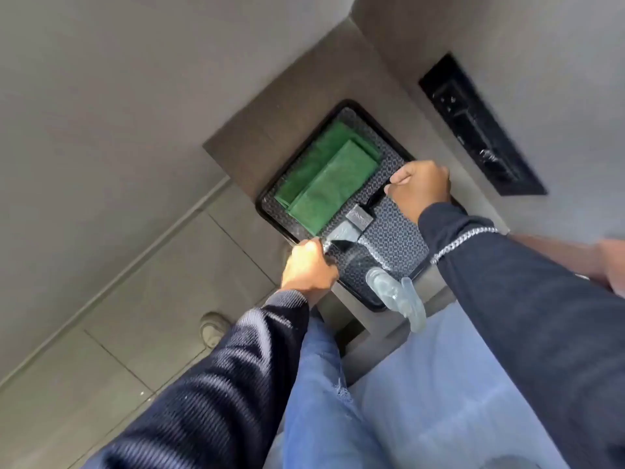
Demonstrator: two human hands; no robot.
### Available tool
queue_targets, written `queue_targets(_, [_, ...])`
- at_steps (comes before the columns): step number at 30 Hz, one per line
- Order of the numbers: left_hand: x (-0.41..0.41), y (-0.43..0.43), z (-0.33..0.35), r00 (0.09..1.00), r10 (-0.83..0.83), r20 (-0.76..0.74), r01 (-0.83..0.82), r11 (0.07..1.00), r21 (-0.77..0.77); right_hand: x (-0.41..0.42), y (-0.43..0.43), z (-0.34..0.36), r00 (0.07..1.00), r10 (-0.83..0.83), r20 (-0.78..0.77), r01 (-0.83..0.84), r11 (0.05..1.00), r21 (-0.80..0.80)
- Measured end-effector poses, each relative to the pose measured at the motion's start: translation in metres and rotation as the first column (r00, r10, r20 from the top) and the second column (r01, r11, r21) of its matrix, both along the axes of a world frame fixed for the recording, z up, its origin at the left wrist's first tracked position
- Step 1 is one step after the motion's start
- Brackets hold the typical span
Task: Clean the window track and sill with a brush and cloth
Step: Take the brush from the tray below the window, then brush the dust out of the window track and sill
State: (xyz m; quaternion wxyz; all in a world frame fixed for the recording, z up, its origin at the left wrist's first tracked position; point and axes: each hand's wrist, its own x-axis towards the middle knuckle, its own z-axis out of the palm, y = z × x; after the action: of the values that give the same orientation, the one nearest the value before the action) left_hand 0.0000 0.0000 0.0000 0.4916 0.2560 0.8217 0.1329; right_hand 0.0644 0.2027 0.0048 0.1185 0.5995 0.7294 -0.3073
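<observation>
A black patterned tray (pixel 399 231) sits on a small grey table (pixel 280 123). On its far half lies a folded green cloth (pixel 331 177). A paintbrush (pixel 359 216) with a black handle and metal ferrule lies across the tray's middle. My right hand (pixel 421 191) is closed around the handle end. My left hand (pixel 309 269) pinches the clear plastic wrapper (pixel 340 235) over the bristle end, at the tray's left rim. A clear spray bottle (pixel 397 292) lies on the tray's near end, its trigger hanging over the edge.
A black recessed panel (pixel 480 126) is set in the grey wall to the right. Grey floor tiles (pixel 142 299) and a shoe (pixel 213 328) lie to the left. My jeans-clad legs fill the bottom. A blurred brownish shape (pixel 575 252) sits at the right edge.
</observation>
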Motion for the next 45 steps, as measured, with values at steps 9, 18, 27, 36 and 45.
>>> queue_targets(9, [0.016, 0.05, -0.051, 0.955, -0.017, -0.295, 0.012, 1.0, -0.018, -0.003, 0.006, -0.061, 0.929, -0.358, 0.098, 0.369, 0.918, -0.145])
queue_targets(18, [0.018, 0.059, -0.035, 0.968, 0.112, -0.223, -0.106, 0.994, 0.04, 0.002, 0.008, -0.049, 0.767, -0.637, -0.076, 0.577, 0.737, -0.352])
queue_targets(27, [-0.06, 0.041, 0.098, 0.881, 0.466, 0.086, -0.473, 0.851, 0.23, 0.018, 0.017, 0.093, 0.584, -0.728, -0.358, 0.309, 0.608, -0.731])
queue_targets(36, [-0.14, -0.065, 0.279, 0.564, 0.736, 0.374, -0.809, 0.402, 0.428, -0.104, -0.048, 0.26, 0.573, -0.546, -0.611, -0.128, 0.677, -0.725])
queue_targets(45, [-0.24, -0.243, 0.346, 0.274, 0.96, -0.052, -0.606, 0.214, 0.766, -0.26, -0.172, 0.359, 0.495, -0.388, -0.777, -0.374, 0.712, -0.594])
